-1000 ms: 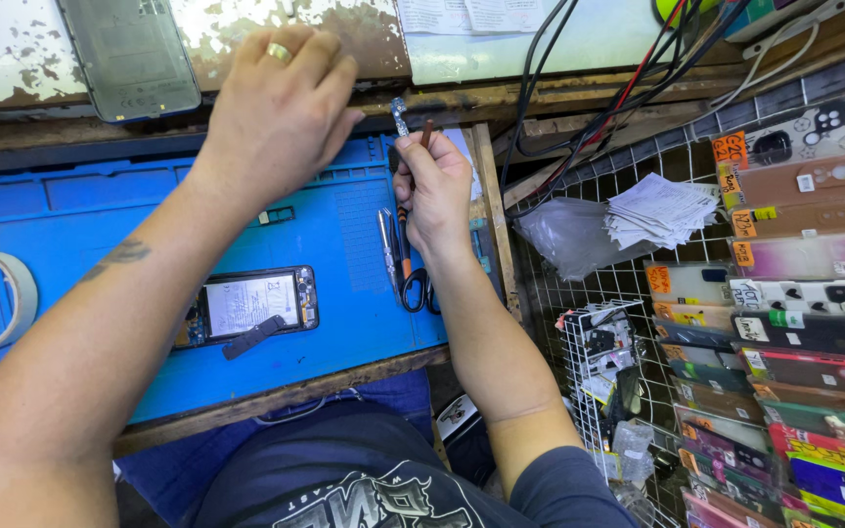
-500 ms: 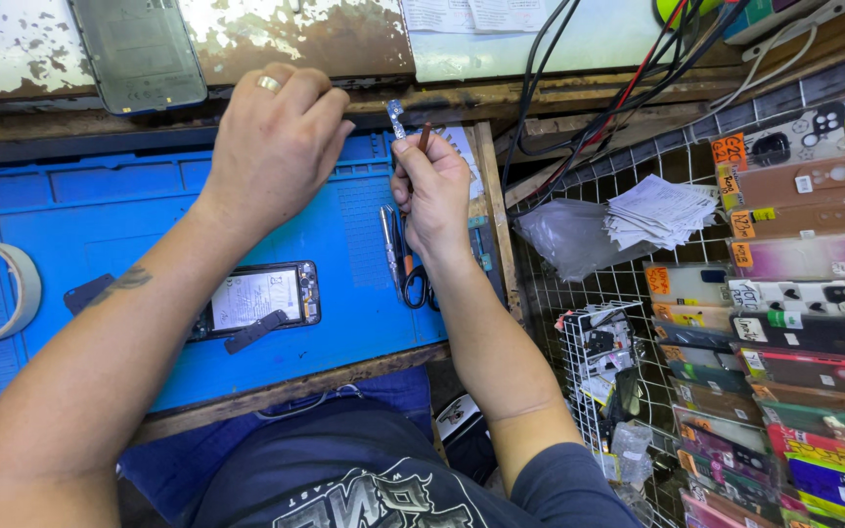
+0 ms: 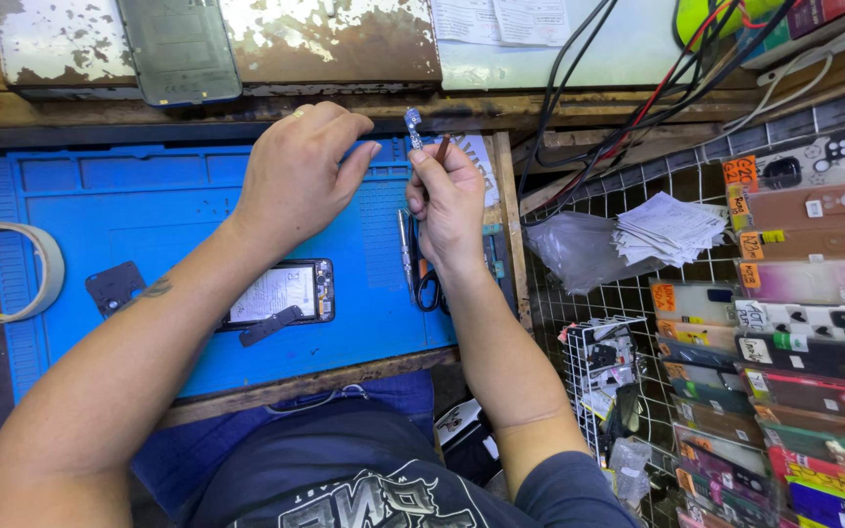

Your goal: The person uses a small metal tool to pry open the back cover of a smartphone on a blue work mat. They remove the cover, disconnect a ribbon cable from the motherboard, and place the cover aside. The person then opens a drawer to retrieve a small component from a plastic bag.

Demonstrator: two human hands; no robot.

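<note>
Phone (image 3: 281,293) sits opened up on the blue mat (image 3: 149,210) with nothing fitted yet, right hand (image 3: 447,200) pinching a small metal part (image 3: 413,125) plus a thin tool, left hand (image 3: 295,176) loosely curled beside it, seemingly empty.

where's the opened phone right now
In the head view the opened phone lies on the blue mat, under the left forearm, left of the scissors and right of the tape roll.
</note>
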